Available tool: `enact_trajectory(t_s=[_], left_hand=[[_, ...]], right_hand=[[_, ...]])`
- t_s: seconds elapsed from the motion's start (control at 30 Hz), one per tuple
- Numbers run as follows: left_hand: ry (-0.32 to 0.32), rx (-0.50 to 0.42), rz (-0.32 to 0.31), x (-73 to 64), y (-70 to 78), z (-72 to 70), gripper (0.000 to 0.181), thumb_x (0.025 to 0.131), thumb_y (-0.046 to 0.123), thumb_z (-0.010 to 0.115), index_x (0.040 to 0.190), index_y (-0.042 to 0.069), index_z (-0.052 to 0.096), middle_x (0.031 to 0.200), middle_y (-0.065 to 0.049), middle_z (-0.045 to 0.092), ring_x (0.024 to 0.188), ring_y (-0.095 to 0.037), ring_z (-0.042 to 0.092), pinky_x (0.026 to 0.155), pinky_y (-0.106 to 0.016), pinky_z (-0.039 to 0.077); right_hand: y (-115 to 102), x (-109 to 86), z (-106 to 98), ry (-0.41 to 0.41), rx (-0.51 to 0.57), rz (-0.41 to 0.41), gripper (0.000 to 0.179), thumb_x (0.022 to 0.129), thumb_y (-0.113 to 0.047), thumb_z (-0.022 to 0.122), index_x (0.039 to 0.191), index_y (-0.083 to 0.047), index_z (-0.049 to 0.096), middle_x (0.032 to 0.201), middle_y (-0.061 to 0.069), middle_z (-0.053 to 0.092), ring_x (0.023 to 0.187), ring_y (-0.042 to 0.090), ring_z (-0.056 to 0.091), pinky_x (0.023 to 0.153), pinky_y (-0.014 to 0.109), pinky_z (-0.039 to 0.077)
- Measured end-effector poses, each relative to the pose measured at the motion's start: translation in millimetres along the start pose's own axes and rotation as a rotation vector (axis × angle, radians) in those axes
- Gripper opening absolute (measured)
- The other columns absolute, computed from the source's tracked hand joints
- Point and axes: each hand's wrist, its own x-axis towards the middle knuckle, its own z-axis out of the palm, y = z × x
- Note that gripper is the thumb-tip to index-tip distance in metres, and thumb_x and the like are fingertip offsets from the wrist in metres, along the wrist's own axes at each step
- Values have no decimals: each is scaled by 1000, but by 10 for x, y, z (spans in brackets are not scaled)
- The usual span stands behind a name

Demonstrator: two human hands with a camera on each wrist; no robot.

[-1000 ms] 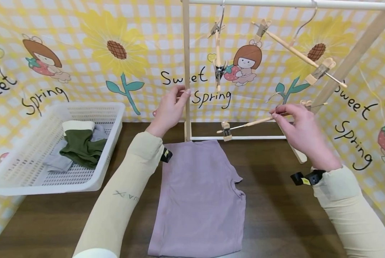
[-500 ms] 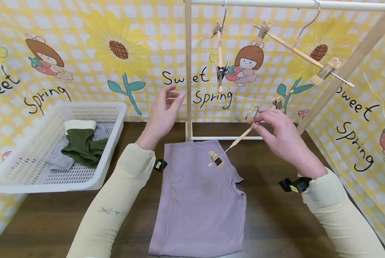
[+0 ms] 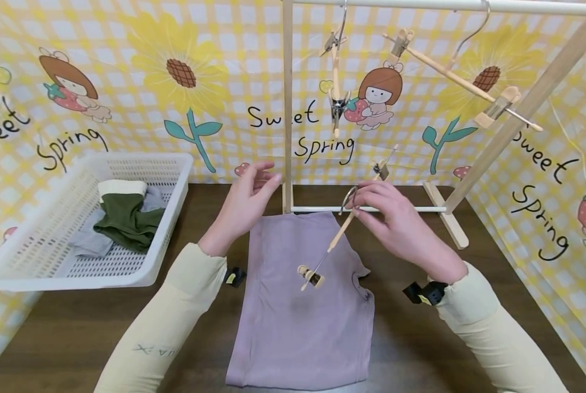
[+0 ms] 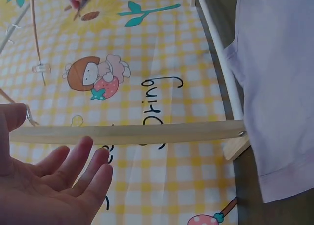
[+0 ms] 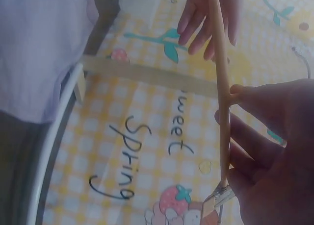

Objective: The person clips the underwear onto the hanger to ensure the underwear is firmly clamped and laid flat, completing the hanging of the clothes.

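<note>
Right hand [image 3: 391, 215] has swung left and closer to the person over the last second, bringing the hanger [image 3: 341, 232] from over by the rack's far side to above the lilac garment; the left hand [image 3: 244, 202] has dropped back a bit too. Nearest up is that garment [image 3: 305, 316], lying on the worktop [image 3: 401, 338] with its lower edge toward the person. One clip [image 3: 312, 276] of the hanger hovers over the cloth, soft shadow underneath. From there the rod slants up and away to the right fingers, which pinch it around the middle, thumb against the other fingertips, with the metal hook [image 3: 348, 200] just beside them. The second clip [image 3: 380, 170] pokes out beyond that hand. Left fingers are loosely spread and bent, holding nothing, well apart from the hanger and right by the rack's wooden post [image 3: 288, 109]; can't tell if they touch it. Off to the left, the white basket [image 3: 172, 229] has a green piece [image 3: 126, 218] on top of greyish cloth [image 3: 94, 240]. Farther up, two more hangers [image 3: 450, 73] dangle from the white bar [image 3: 445, 5], then the yellow checked backdrop [image 3: 239, 54].
</note>
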Motion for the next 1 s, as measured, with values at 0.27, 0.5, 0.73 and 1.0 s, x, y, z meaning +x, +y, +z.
enact_trajectory(t_s=[0.27, 0.5, 0.73, 1.0], left_hand=[[-176, 46, -52, -325, -99, 80, 43, 105, 32, 58, 140, 7, 53, 119, -9, 66, 109, -24, 63, 97, -43, 48], [-333, 81, -63, -645, -160, 106, 39, 105, 30, 60, 137, 9, 58, 118, -4, 67, 107, -22, 65, 95, -44, 50], [-334, 127, -98, -838, -318, 45, 36, 105, 26, 59, 135, 7, 59, 116, -5, 68, 107, -22, 66, 94, -45, 51], [-314, 151, -160, -971, -542, -98, 36, 106, 24, 58, 135, 3, 59, 114, -7, 68, 103, -24, 66, 89, -44, 53]], right_hand=[[-61, 24, 238, -58, 43, 6, 15, 94, 1, 72, 105, -9, 74, 118, 7, 60, 121, 25, 52, 102, 43, 44], [-100, 82, 397, -110, 57, 4, 12, 96, -2, 71, 105, -10, 73, 116, 5, 60, 128, 25, 50, 106, 42, 41], [-152, 141, 637, -155, 81, -82, 10, 96, -1, 70, 102, -9, 70, 111, 3, 60, 131, 25, 50, 111, 34, 36], [-299, 230, 983, -214, 93, -164, 8, 95, -3, 72, 100, -10, 71, 109, 3, 62, 134, 27, 49, 115, 35, 31]])
